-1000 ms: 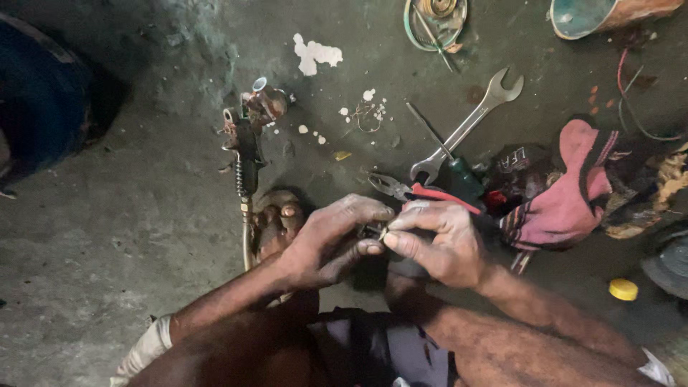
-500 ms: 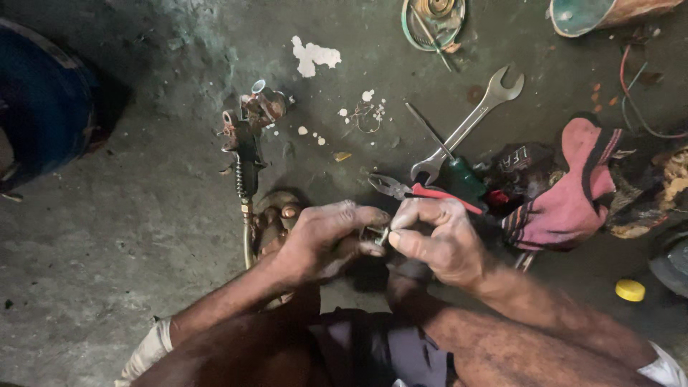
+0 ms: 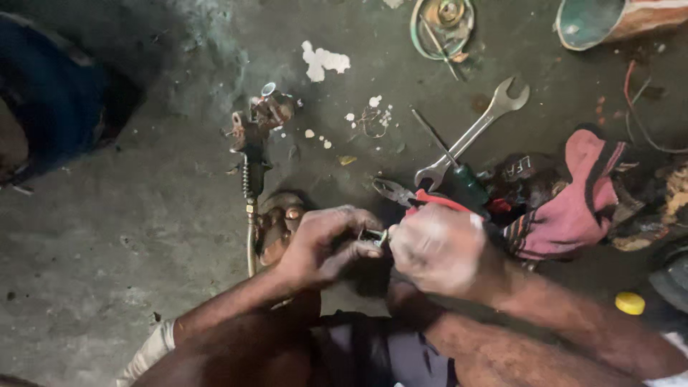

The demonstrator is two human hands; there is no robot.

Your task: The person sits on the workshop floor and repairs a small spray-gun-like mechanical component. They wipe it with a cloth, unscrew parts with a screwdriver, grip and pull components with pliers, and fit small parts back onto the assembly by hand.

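Your left hand point(image 3: 322, 244) pinches a small metal part point(image 3: 373, 235) | your right hand point(image 3: 437, 247) pinches it too | pliers point(image 3: 419, 197), wrench point(image 3: 473, 132) just beyond

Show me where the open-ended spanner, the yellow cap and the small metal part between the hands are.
open-ended spanner point(image 3: 469, 136), head view, on the middle of its shaft.
yellow cap point(image 3: 630, 303), head view, on its top face.
small metal part point(image 3: 373, 236), head view, on the bit showing between the two hands.

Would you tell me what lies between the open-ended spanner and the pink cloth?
In the head view, a green-handled screwdriver and a dark crumpled rag lie between the spanner and the pink cloth.
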